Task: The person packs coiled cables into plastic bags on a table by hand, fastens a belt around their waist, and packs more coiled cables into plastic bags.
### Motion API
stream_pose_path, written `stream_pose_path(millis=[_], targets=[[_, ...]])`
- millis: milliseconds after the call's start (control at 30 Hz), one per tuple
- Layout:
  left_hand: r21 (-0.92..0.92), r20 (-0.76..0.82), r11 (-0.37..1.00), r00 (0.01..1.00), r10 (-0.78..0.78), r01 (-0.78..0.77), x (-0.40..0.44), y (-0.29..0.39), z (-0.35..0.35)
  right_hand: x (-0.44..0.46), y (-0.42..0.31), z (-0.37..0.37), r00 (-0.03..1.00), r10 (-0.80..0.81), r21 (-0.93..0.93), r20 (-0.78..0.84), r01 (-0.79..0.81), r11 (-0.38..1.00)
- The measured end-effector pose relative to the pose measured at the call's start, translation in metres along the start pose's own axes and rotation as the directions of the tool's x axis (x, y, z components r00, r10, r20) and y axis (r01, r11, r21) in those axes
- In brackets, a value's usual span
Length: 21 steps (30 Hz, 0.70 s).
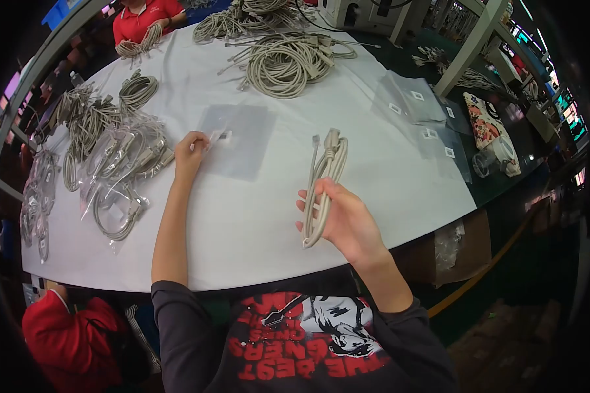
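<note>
Broad, fairly even light makes the white tabletop (249,229) the brightest large area, with only faint, soft shadows on it. Small glints show on the plastic of the bagged cables (126,147) at the left of the tabletop. Far off to its right, glowing panels (572,114) stand out against gloom, and the floor (464,321) below its right corner is very dim. Wide-angle distortion bows the tabletop's near edge; black vignetting rings the view, and detail well beyond the tabletop turns soft.

The person's bare left forearm (172,229) stretches forward to a pinching left hand (191,147), while the right forearm (385,278) slants inward, the right hand (349,221) facing palm inward, thumb (333,189) uppermost, fingers (300,205) curled in a loose grip
</note>
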<state>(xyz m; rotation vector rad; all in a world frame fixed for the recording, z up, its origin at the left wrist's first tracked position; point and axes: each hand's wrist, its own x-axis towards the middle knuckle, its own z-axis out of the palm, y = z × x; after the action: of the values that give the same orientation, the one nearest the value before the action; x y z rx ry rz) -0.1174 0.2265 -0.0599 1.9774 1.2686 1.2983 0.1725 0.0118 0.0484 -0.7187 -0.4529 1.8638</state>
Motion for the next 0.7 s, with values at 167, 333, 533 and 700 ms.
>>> stream_pose_path(millis=[167, 333, 533, 700], targets=[[0.09, 0.072, 0.988, 0.99, 0.119, -0.125, -0.004, 0.033, 0.01, 0.002, 0.019, 0.002, 0.86, -0.508, -0.971, 0.051, 0.162, 0.177], [0.074, -0.004, 0.989, 0.991, 0.133, -0.132, -0.007, 0.034, 0.011, -0.005, 0.028, -0.003, 0.777, -0.61, -0.961, 0.152, -0.027, -0.274], [0.278, 0.091, 0.919, 0.96, 0.266, -0.281, -0.039, 0.063, 0.007, -0.032, 0.022, -0.023, 0.897, -0.407, -0.962, 0.172, 0.063, -0.267], [0.239, 0.318, 0.895, 0.901, 0.293, -0.376, -0.082, 0.085, 0.019, -0.053, 0.015, -0.026, 0.965, -0.126, -0.955, 0.228, 0.196, -0.224]])
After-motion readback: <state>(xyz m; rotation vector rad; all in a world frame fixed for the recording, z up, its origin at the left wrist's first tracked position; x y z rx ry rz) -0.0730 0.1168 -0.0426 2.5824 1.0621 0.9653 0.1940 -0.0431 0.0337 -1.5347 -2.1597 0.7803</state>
